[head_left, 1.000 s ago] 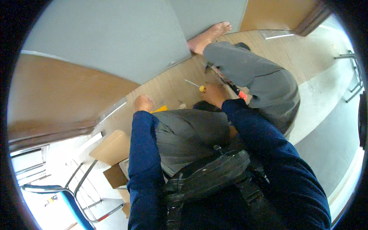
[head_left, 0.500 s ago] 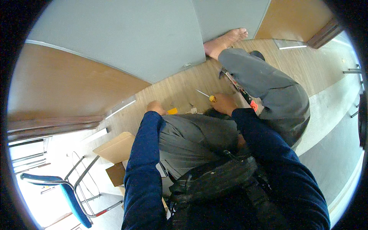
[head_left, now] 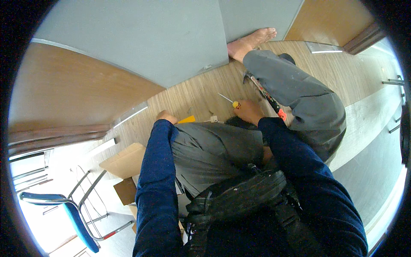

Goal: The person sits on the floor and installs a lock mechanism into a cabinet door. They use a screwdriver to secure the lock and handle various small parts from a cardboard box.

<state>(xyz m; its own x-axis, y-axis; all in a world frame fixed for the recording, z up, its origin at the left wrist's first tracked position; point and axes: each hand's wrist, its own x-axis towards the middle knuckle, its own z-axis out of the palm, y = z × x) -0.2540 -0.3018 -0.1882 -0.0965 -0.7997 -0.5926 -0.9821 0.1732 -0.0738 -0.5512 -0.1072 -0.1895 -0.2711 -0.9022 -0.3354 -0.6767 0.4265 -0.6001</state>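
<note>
My right hand is closed around the yellow handle of a screwdriver. Its thin metal shaft points up and left, over the wood-look floor. My left hand is low at the floor, left of my knee, with its fingers curled and mostly hidden; what it may hold does not show. Just right of it lies a flat yellow piece, partly behind my trouser leg. A small pale piece lies between the hands. Beyond my right hand, a claw hammer with a dark, orange-ended handle rests along my shin.
Grey panels and a brown wooden panel stand in front of me. My bare foot touches the grey panel. An open cardboard box is at my left, with a blue chair beyond it.
My left hand has shifted slightly left, and more of the yellow piece shows beside it. My right hand keeps the screwdriver in nearly the same place. The view has shifted a little.
</note>
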